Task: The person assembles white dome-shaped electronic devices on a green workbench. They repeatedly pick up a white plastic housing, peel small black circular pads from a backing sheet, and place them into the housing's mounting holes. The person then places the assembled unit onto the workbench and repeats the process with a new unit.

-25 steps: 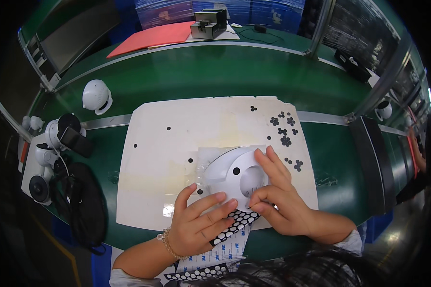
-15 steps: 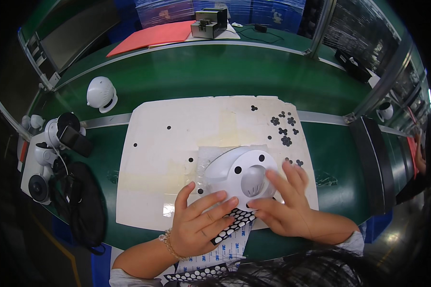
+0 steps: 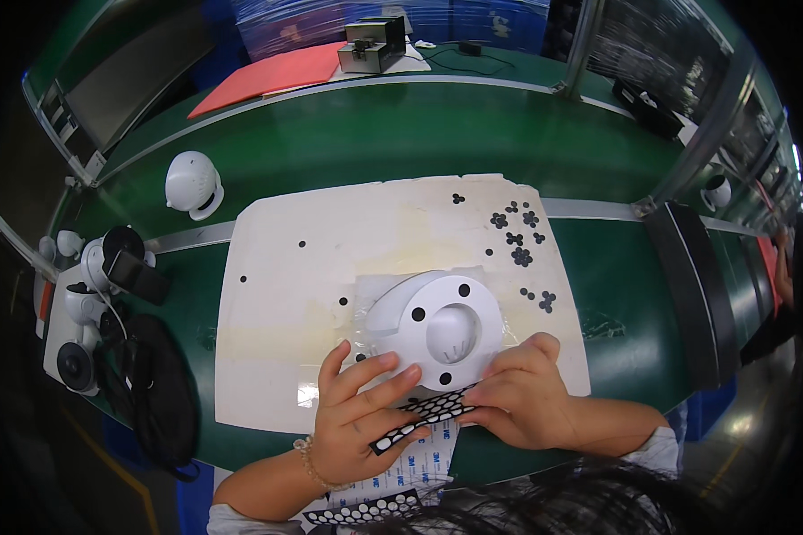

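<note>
My left hand (image 3: 352, 419) holds a black strip of round stickers (image 3: 442, 407), with white circles along it, between thumb and fingers; its upper fingers stretch toward a white housing. At the strip's right end, my right hand (image 3: 526, 392) pinches the edge with thumb and forefinger. Whether a loose sticker is between them is hidden. Just beyond both hands lies the white plastic housing (image 3: 388, 308), its ring-shaped base facing up around a round hollow. Three black round pads sit on the ring. Beneath the housing is a clear plastic sheet (image 3: 366, 290) on a worn white board (image 3: 277, 330).
Several black dots, some clustered (image 3: 522, 257), lie on the board. Printed backing paper (image 3: 428, 459) and another dotted strip (image 3: 366, 511) are near me. White cameras (image 3: 85, 305) and a black pouch (image 3: 156, 383) stand left, a white device (image 3: 190, 183) farther back, a black box (image 3: 691, 294) right.
My right hand has left the ring's lower pad and closed on the strip's right end. The lower pad shows uncovered. The left hand keeps hold of the strip.
</note>
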Tool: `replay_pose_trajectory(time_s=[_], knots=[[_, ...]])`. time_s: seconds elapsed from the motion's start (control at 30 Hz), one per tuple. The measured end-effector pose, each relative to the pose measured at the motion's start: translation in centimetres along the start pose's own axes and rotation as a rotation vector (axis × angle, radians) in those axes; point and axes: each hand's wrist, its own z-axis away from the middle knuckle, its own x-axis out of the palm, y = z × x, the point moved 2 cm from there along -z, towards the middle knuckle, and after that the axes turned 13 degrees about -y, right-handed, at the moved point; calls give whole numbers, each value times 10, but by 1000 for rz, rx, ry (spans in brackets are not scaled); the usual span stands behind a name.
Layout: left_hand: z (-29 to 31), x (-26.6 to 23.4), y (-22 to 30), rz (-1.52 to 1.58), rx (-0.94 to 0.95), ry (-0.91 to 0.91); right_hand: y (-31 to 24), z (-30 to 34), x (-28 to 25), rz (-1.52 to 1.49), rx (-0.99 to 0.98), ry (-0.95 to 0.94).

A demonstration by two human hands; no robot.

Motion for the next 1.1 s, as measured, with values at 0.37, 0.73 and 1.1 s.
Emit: replay_pose_trajectory(time_s=[0.37, 0.73, 1.1], knots=[[1, 1, -1, -65, -1, 15, 25, 3, -9, -252, 137, 80], [5, 3, -1, -123, 26, -24, 32, -3, -4, -366, 208, 28], [3, 5, 2, -164, 3, -24, 38, 3, 0, -237, 129, 85]])
